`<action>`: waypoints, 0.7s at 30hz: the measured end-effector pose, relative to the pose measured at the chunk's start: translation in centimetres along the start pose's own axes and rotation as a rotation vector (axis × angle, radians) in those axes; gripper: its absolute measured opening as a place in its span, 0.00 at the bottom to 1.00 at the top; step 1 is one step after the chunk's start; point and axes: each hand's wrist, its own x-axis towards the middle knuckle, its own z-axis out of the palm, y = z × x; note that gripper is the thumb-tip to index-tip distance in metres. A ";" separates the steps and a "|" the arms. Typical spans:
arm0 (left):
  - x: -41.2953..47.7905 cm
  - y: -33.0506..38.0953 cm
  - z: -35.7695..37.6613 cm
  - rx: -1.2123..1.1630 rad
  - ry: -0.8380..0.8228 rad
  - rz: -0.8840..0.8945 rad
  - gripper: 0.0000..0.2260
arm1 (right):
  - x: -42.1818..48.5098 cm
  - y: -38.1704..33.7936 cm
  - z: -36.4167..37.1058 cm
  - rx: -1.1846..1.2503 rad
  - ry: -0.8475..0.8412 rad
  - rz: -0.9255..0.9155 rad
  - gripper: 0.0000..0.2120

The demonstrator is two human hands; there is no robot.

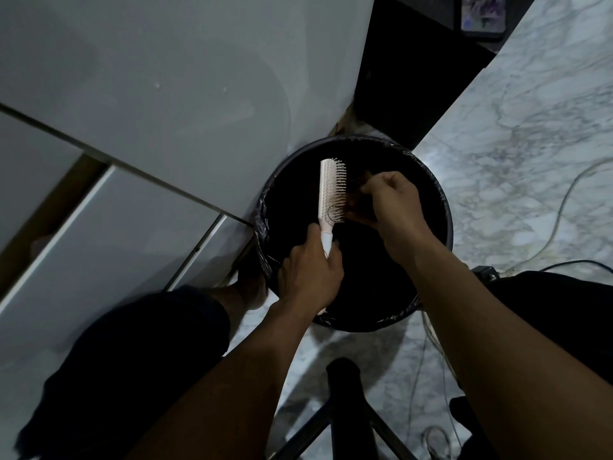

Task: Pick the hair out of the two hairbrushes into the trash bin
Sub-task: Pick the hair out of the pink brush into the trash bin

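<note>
Here the left hand (310, 270) grips the white hairbrush (330, 194) by its handle, long axis near-to-far over the trash bin (442, 207); the right hand (386, 202) pinches a hair clump (356, 197) just right of the bristles.

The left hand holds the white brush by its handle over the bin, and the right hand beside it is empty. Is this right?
Not quite. In the head view the right hand pinches a clump of hair at the bristles. The left hand does hold the brush by its handle over the bin.
</note>
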 end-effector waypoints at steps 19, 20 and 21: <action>0.1 0.2 -0.2 -0.037 0.025 -0.011 0.13 | 0.6 1.2 0.2 -0.119 0.059 -0.130 0.10; 0.1 0.2 -0.2 -0.026 0.020 -0.014 0.13 | 0.6 1.1 0.3 -0.079 0.055 -0.113 0.11; 0.1 0.2 -0.1 -0.013 0.015 -0.016 0.13 | 0.6 1.1 0.4 -0.053 0.055 -0.101 0.10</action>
